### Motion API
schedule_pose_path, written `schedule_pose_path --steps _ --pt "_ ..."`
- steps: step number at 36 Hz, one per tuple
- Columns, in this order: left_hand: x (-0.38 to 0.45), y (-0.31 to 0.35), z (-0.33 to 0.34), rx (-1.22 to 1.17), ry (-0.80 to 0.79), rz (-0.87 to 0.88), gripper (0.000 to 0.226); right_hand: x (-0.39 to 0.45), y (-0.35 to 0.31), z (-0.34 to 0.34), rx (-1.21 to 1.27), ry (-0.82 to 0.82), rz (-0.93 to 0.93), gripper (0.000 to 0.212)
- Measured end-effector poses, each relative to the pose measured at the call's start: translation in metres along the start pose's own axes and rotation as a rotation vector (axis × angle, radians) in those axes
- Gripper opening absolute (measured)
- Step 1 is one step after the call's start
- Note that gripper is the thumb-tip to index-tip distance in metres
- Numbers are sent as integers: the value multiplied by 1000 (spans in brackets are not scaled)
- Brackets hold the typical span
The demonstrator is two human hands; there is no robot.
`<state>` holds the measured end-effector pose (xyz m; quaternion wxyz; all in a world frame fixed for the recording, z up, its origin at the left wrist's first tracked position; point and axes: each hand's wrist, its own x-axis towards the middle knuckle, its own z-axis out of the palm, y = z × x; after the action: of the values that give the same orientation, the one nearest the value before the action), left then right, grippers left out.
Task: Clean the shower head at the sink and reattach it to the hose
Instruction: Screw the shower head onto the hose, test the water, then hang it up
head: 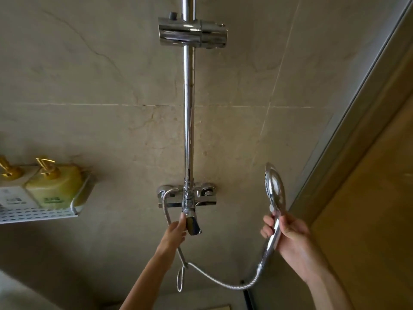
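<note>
We lose the riser pipe past the top edge, one gold-pump bottle at the left edge; bottle labels too small to read

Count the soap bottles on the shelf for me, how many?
2. A white bottle sits at the picture's left edge, a green bottle beside it, both in the wall rack. More may be hidden past the edge.
</note>
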<state>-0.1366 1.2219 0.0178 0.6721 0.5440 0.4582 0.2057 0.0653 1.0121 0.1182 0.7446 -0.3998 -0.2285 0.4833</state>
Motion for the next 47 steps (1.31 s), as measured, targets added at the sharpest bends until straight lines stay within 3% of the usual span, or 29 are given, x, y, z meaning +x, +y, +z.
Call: schedule_pose_path --steps 5,10,13,18,21,26,33,39,44,47 --pt "3 7 7 -1 -36 -35 70 -21 20 -24 -42 113 66 63" --pt "8 1 11 1 -70 -74 85 -31 43 -48 45 287 120 30" --pt "8 -1 10 -10 -93 -83 102 -31 55 -59 39 386 127 30" --pt "17 -5 9 -27 -64 -95 85 -36 70 -74 -64 448 69 32" --pt "19 -7 9 10 -40 -102 91 -45 84 -90 -88 470 74 30" --pt "20 -10 6 2 -3 -99 79 -51 100 -100 -81 511 115 28" --pt "27 -5 1 42 28 -192 81 -58 111 -106 -52 575 146 26" --pt "25 8 1 67 15 -238 85 -63 121 -110 -29 574 130 32" --pt "24 8 -1 111 -2 -228 76 -73 122 -121 -96 550 87 69" --pt "24 9 -1 122 -2 -240 78 -72 115 -118 -78 547 97 30"
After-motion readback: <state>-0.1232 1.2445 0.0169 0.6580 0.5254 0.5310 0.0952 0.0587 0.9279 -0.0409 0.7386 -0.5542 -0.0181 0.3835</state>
